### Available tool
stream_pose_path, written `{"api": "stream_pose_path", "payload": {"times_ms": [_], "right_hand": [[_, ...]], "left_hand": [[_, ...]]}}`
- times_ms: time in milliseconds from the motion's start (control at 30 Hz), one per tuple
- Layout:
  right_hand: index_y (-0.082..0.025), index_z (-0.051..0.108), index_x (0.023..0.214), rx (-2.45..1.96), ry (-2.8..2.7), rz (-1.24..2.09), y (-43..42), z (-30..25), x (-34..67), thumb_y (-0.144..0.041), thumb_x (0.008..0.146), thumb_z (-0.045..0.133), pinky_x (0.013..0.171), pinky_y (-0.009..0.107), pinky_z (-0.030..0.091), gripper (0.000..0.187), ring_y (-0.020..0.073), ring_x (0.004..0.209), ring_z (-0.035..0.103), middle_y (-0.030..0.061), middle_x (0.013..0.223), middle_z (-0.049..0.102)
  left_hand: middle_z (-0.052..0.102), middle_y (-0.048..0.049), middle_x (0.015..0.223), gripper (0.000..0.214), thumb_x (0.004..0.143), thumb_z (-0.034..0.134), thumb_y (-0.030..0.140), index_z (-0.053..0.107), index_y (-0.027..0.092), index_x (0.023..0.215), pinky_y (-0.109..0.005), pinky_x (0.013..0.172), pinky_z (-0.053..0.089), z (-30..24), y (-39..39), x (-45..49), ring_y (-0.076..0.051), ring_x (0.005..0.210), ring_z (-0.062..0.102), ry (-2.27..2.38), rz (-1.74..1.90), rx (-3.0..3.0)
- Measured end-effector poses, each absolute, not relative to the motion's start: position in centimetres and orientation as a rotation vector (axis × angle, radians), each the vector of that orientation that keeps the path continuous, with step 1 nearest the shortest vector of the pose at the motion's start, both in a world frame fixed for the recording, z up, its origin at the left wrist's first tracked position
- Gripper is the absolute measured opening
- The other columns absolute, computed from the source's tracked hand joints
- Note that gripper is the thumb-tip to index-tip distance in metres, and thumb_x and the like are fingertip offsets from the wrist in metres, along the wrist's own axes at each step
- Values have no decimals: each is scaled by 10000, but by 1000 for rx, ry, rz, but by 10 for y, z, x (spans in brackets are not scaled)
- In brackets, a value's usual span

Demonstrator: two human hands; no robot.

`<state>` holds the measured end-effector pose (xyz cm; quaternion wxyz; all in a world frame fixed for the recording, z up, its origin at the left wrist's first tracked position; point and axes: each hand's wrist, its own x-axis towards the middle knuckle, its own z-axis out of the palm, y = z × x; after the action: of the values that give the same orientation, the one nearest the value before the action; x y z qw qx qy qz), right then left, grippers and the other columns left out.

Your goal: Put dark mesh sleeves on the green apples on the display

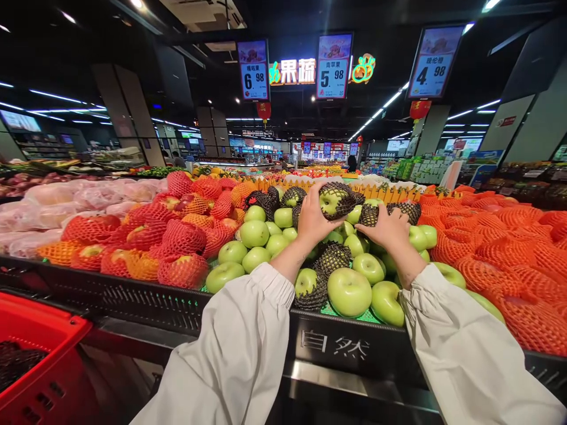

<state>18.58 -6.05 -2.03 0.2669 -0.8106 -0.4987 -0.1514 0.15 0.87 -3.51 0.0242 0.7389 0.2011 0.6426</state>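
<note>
My left hand (311, 217) is closed around a green apple (330, 202) partly wrapped in a black foam net, lifted over the pile. Close beside it on the right, my right hand (392, 229) has its thumb and fingers on a black foam net (368, 215); how much apple sits inside that net is hidden by the fingers. Beneath both hands lie several bare green apples (349, 292), along with a black-netted apple (308, 284) near the front edge. Another empty-looking black net (334, 258) rests among them.
Red- and orange-netted apples (183, 239) fill the left section, with bagged pale fruit (95, 193) beyond. Orange-netted fruit (509, 254) lies on the right. A black ledge (336, 345) fronts the display. At lower left stands a red basket (48, 366) holding dark nets.
</note>
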Motion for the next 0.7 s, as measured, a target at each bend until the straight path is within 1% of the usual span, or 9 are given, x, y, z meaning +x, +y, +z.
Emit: {"api": "stream_pose_path", "payload": {"times_ms": [67,133,233,300,367,433,567,633,700], "right_hand": [[-220,443,1458,-2253,-1364,-317,-59,-22,189,-606,757,745,976,524,475,855,425,1207,575,229,1366,492],[-239,456,1447,-2242,-1381,-284,-58,-22,192,-568,737,777,929,471,509,846,380,1125,635,199,1310,534],[-217,468,1428,-2194,-1375,-308,-59,-21,195,-499,688,834,909,439,523,872,362,1114,644,182,1258,585],[-206,429,1455,-2131,-1356,-334,-62,-19,196,-458,653,863,921,446,521,946,366,1125,639,180,1257,596],[-196,359,1497,-2023,-1311,-376,-66,-15,196,-429,635,865,949,462,509,1026,371,1144,627,183,1276,587],[-178,294,1522,-1883,-1216,-428,-71,-10,197,-421,647,836,992,485,490,1058,378,1182,601,190,1310,562],[-161,225,1513,-1608,-925,-519,-80,4,208,-418,720,739,1077,519,444,979,375,1299,511,210,1421,459],[-148,212,1494,-1502,-802,-560,-82,7,217,-418,758,693,1118,533,411,919,373,1364,447,227,1462,409],[-139,200,1480,-1444,-714,-605,-82,8,225,-434,788,658,1146,562,378,881,378,1404,400,245,1477,393]], "left_hand": [[555,-120,1412,830,695,853,363,387,249,1372,-454,1127,431,-36,8,2,-305,1311,544,612,1943,2399],[552,-118,1426,809,718,832,376,387,256,1383,-463,1119,439,-37,8,3,-314,1313,544,604,1908,2465],[553,-113,1430,814,724,826,399,383,264,1393,-474,1114,446,-38,9,3,-318,1305,551,612,1896,2493],[553,-110,1430,831,715,835,395,378,269,1398,-476,1117,446,-38,10,3,-314,1306,552,625,1906,2487],[555,-109,1424,841,706,846,381,380,269,1397,-469,1115,451,-38,10,3,-307,1308,552,646,1927,2461],[561,-109,1409,841,695,856,366,391,261,1388,-458,1115,453,-39,9,3,-297,1303,557,672,1943,2413],[587,-101,1357,833,642,868,328,431,247,1346,-451,1097,465,-36,2,8,-292,1254,590,758,1867,2300],[602,-101,1342,825,628,866,339,444,242,1330,-450,1083,472,-30,-1,14,-296,1238,602,802,1741,2273],[619,-114,1334,838,615,875,389,455,231,1323,-455,1066,480,-22,-3,26,-309,1229,612,846,1551,2282]]}}
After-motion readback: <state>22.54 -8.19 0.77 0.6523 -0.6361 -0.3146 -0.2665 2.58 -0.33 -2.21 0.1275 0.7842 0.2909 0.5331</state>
